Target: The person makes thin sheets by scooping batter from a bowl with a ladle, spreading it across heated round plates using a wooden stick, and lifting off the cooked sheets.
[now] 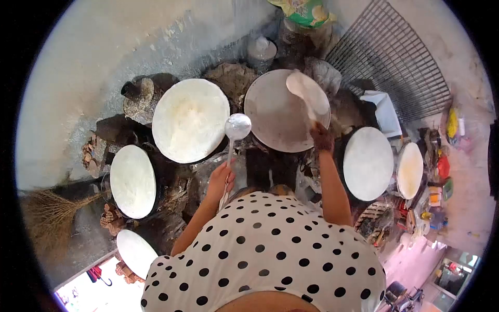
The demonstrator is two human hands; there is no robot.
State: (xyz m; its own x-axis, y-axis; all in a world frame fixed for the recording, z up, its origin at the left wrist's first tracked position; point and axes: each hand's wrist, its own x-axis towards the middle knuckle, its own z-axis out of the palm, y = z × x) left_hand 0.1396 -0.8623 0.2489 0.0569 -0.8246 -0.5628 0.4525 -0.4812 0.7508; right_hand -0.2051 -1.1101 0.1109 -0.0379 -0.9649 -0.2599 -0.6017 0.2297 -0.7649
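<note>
A person in a polka-dot top (260,244) works both hands among round griddles. The left hand (221,181), at the center of the frame, wraps its fingers around the handle of a metal ladle (238,126). The ladle's bowl, raised upward in the frame, overlaps in view the facing edges of a pale-topped griddle (191,120) at upper left and a grey griddle (270,117) at upper center; whether it touches either cannot be told.

The right hand (322,138), at the grey griddle's lower right edge, closes on the narrow end of a pale, flat piece (306,93). Its separate fingers are too dark and blurred to tell. The piece reaches up across the griddle's right side, near the rim, leaving open room between it and the ladle.

Only a narrow gap parts the two large griddles. A white-topped griddle (368,164) stands to the right of the right forearm, its edge near a smaller griddle (410,170). A wire grid (390,62) leans at upper right, beyond the grey griddle's edge.
</note>
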